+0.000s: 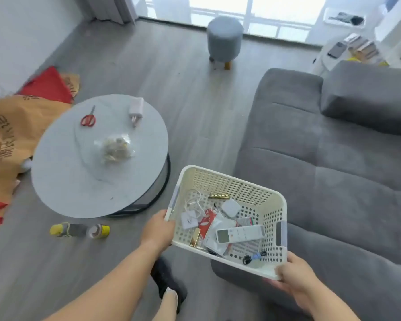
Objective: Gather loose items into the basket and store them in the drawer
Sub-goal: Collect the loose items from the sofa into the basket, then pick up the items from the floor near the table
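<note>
Head view: both hands, left hand and right hand, grip the basket by opposite rims above the sofa's edge; stiff perforated plastic, probably light, contents loose.

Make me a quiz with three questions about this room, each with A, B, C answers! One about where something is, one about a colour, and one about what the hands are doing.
1. Where are the scissors?
A. on the round table
B. in the basket
C. on the sofa

2. What colour are the scissor handles?
A. blue
B. red
C. green

3. What are the two hands doing?
A. resting on the table
B. cutting paper
C. holding the basket

Answers:
1. A, they lie on the tabletop near the white charger.
2. B, both handle loops are red.
3. C, the left hand grips one side of it and the right hand grips the near corner.
</note>
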Motion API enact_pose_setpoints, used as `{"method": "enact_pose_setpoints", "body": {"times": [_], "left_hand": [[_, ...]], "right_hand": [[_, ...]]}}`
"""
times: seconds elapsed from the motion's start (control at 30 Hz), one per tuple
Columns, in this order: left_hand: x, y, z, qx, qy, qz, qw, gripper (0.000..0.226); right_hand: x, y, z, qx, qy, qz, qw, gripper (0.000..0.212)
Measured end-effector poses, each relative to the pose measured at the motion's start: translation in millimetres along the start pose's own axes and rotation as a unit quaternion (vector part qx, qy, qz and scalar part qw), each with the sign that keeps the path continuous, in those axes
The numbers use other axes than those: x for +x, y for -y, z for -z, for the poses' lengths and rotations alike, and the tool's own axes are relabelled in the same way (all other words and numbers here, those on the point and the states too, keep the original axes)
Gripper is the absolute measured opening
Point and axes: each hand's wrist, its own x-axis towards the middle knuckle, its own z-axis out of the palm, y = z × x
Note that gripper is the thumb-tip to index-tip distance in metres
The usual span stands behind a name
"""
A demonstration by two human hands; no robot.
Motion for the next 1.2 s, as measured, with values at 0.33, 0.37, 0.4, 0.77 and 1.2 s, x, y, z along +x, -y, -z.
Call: {"method": "enact_pose_setpoints", "body": {"times": [0.33, 0.37, 0.4, 0.77, 1.2], "left_hand": [[108, 75, 168, -0.144, -0.064, 0.11, 0.981, 0.024], [115, 83, 184, -0.164, -0.098, 0.119, 0.974, 0.024], [127, 92, 204, -0.188, -0.133, 0.13, 0.964, 0.025], [228, 165, 320, -0.364, -0.342, 0.321, 0.805, 0.029], [346, 235, 246, -0.405, -0.508, 0.383, 0.657, 0.028]], "right_hand": [[1, 194, -238, -0.224, 0.005, 0.124, 0.967, 0.055], [-3, 211, -267, -0.244, 0.009, 0.146, 0.959, 0.052], [-5, 231, -301, -0.262, 0.02, 0.164, 0.951, 0.05], [25, 360, -648, -0.526, 0.108, 0.356, 0.764, 0.047], [138, 319, -808, -0.523, 0.128, 0.582, 0.61, 0.062]]}}
